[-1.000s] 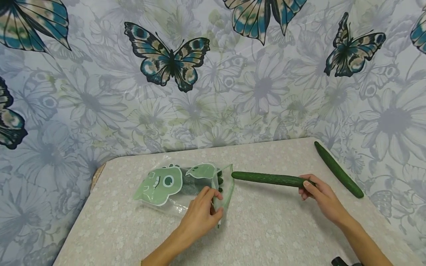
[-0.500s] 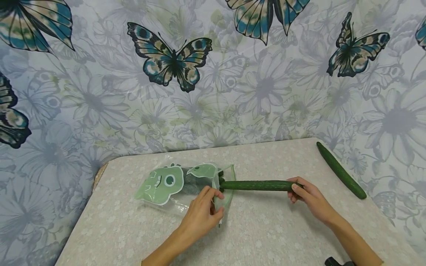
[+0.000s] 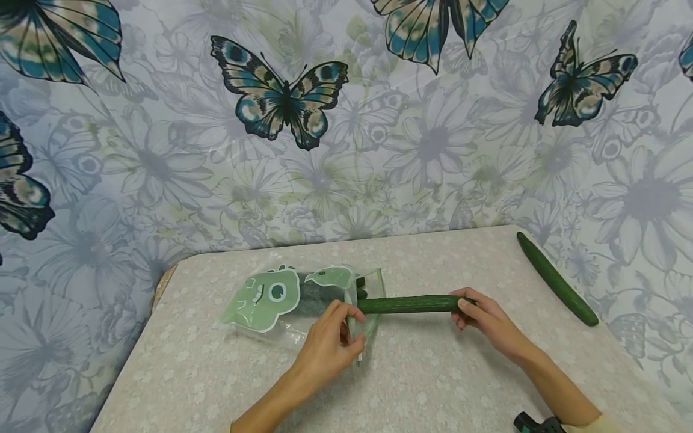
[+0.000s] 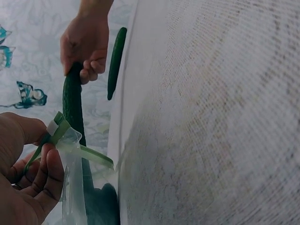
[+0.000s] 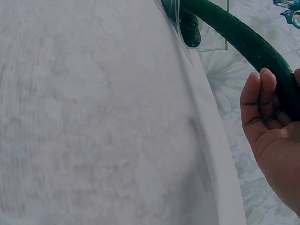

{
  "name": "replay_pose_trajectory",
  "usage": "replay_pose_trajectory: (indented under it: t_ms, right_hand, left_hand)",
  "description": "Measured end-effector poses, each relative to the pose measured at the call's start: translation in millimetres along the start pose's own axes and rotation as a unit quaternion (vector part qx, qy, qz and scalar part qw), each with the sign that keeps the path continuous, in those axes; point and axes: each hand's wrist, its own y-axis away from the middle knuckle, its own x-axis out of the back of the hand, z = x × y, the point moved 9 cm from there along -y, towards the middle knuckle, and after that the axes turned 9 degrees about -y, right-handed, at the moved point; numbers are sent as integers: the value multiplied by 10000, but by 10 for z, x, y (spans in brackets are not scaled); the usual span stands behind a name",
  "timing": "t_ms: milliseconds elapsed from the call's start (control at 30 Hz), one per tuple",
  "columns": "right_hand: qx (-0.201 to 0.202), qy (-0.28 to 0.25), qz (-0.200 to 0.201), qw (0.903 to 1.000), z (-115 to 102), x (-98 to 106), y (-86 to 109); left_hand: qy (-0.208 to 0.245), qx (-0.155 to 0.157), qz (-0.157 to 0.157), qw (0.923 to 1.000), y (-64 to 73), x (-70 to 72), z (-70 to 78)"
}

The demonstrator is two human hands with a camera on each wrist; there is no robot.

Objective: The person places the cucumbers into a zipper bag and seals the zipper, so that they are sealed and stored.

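My right hand (image 3: pixel 484 319) grips a long green cucumber (image 3: pixel 408 304) by its right end. The cucumber's far end lies inside the mouth of a clear plastic zip bag (image 3: pixel 295 340) printed with a green cartoon face. My left hand (image 3: pixel 327 343) pinches the bag's green zip edge (image 4: pixel 58 131) between thumb and fingers, and the mouth stands open. Other cucumbers (image 5: pixel 190 30) show inside the bag, their ends near its opening. In the left wrist view the held cucumber (image 4: pixel 72 101) runs down past the zip edge into the bag.
Another cucumber (image 3: pixel 557 279) lies by itself near the right edge of the cloth-covered table (image 3: pixel 216 385). A black object (image 3: pixel 536 423) is at the bottom, beside my right forearm. Behind the table hangs a butterfly-patterned cloth (image 3: pixel 379 180).
My right hand has moved left with the cucumber, whose tip has gone from outside the bag's mouth to inside it. The left hand keeps its hold on the bag edge.
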Motion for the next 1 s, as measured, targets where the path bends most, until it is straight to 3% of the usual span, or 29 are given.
replay_pose_trajectory:
  t_ms: [267, 533, 1000]
  right_hand:
    - [4, -211, -329, 9992, 56, -130, -108]
    - [-206, -94, -450, 9987, 126, -271, -212]
    - [-147, -293, -829, 9960, 159, -589, -407]
  left_hand:
    - [44, 96, -43, 9999, -8, 9, 1]
    - [76, 157, -96, 9998, -8, 6, 5]
    - [119, 204, -123, 9996, 2, 8, 9]
